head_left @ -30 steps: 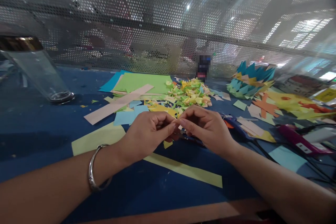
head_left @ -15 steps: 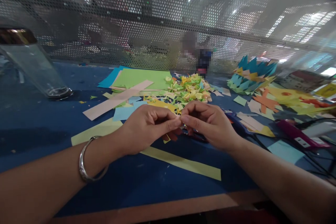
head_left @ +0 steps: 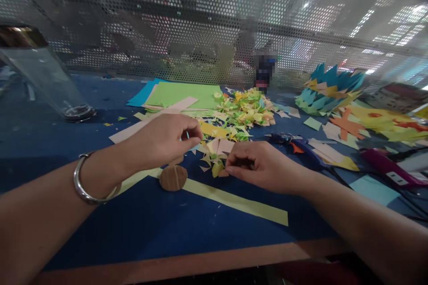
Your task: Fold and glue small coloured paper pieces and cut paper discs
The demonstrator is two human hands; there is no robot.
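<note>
My left hand (head_left: 175,138), bracelet on the wrist, is over the paper strips with thumb and forefinger pinched. Whatever they hold, if anything, is too small to see. Just below it lies a round brown cardboard disc (head_left: 173,178), overlapping a long pale yellow paper strip (head_left: 237,202). To the right, my right hand (head_left: 256,164) is closed, its fingertips pinching a small pinkish paper piece (head_left: 223,173) low over the table. Between the hands are pale paper scraps (head_left: 214,153). Behind them sits a heap of folded yellow and green paper pieces (head_left: 249,109).
Green paper sheets (head_left: 190,93) lie at the back. A glass bottle (head_left: 50,82) stands at the left. To the right are a blue glue gun (head_left: 310,156) with its cable, a purple power strip (head_left: 389,171) and a spiky paper ring (head_left: 331,89). A perforated screen rises behind.
My hands, earlier together at the fingertips, have parted. The left moved left and up, the right slightly down. The brown disc and the scraps between the hands are now uncovered.
</note>
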